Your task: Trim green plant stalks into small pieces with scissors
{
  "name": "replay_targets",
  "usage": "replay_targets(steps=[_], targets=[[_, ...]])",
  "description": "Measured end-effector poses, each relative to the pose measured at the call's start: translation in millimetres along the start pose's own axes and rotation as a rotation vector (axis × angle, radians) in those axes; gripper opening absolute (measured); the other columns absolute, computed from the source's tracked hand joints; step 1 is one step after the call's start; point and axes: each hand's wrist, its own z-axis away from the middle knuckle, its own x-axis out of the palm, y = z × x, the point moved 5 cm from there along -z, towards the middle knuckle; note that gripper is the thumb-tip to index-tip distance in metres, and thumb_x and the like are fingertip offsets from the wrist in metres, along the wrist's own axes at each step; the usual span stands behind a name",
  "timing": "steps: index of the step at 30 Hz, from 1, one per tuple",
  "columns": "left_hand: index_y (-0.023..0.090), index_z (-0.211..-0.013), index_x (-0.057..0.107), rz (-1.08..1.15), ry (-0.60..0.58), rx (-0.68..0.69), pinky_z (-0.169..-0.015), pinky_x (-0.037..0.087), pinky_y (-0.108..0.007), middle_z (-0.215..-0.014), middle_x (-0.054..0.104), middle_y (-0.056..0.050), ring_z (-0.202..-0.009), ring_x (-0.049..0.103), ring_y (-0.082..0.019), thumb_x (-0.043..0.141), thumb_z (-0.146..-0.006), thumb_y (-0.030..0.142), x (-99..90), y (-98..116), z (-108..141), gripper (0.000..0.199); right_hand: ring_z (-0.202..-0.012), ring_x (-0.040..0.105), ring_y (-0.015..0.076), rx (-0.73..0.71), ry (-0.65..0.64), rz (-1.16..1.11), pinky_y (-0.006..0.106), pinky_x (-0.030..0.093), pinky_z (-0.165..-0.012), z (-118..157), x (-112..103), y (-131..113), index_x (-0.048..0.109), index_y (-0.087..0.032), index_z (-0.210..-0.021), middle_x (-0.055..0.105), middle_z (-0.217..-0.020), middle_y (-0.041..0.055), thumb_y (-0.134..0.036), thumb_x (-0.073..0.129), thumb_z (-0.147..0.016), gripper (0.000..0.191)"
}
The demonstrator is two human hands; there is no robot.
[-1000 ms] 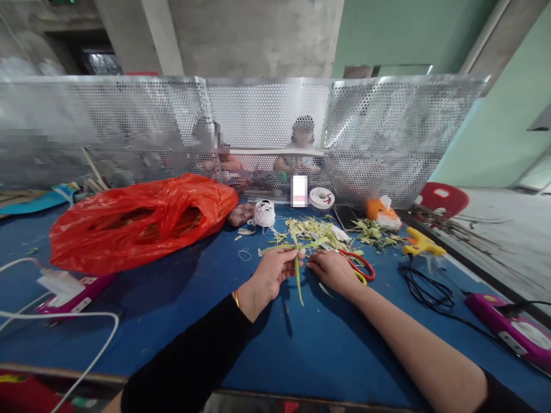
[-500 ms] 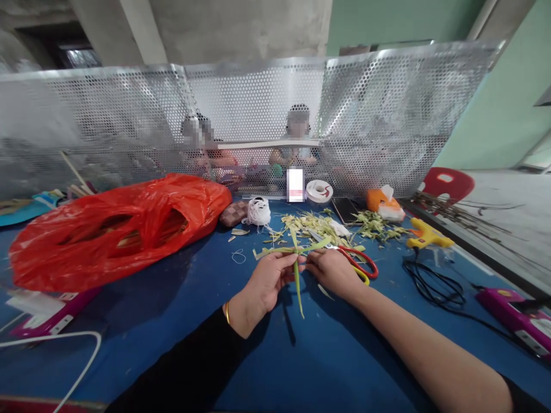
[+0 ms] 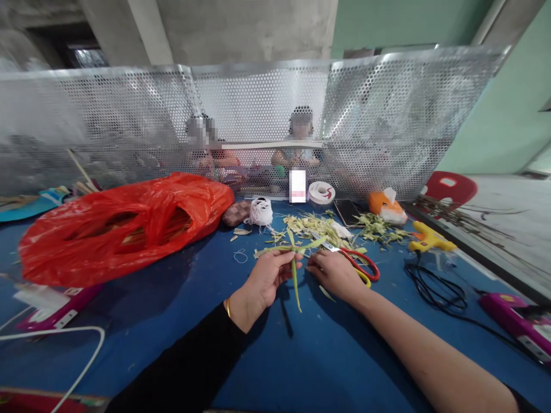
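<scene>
My left hand pinches a cross of green leaf strips at its middle, between thumb and fingers. One strip hangs toward me, and others spread left, right and away. Just right of the cross, my right hand is closed with its fingers curled; whatever they may hold is hidden. Scissors with red and yellow handles lie partly behind that hand. Beyond both hands spreads a heap of cut leaf scraps on the blue table.
A large red plastic bag fills the left side. Behind stand white string, a tape roll, a phone and a tissue pack. At right lie a yellow glue gun and its black cord. A perforated screen closes the back.
My right hand has drawn slightly away from the leaf cross, widening the gap. The left hand keeps its pinch on the strips. The whole view has shifted a little.
</scene>
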Motion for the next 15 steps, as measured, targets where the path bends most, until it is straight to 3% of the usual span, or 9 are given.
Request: replay_targets(steps=[4,9,15], targets=[[0.013,-0.079,0.073,0.001,0.006,0.011,-0.059,0.051,-0.02,-0.085,0.075,-0.009,-0.067,0.067,-0.013,0.066,-0.079,0.01,-1.5,3,-1,0.008,-0.078,0.063,0.0227,0.071,0.062,-0.197,0.031,0.042,-0.072,3,-1,-1,0.067,-0.02,-0.079,0.069,-0.082,0.0072,-0.026,0.053,-0.087,0.018],[0.015,-0.083,0.074,0.019,0.025,0.077,-0.066,0.051,-0.022,-0.087,0.075,-0.008,-0.075,0.067,-0.014,0.066,-0.078,0.011,-2.6,5,-1,0.011,-0.067,0.064,0.0185,0.113,0.056,-0.535,0.028,0.048,-0.064,7,1,-13,0.062,-0.019,-0.076,0.067,-0.07,0.0047,-0.043,0.032,-0.095,0.043],[0.012,-0.081,0.074,0.049,-0.037,0.093,-0.067,0.052,-0.025,-0.078,0.073,-0.008,-0.073,0.066,-0.016,0.072,-0.069,0.012,3.8,0,0,0.012,-0.058,0.054,0.0146,0.109,-0.007,-0.74,0.025,0.043,-0.06,15,10,-34,0.054,-0.02,-0.06,0.057,-0.058,-0.0009,-0.044,0.051,-0.086,0.035]])
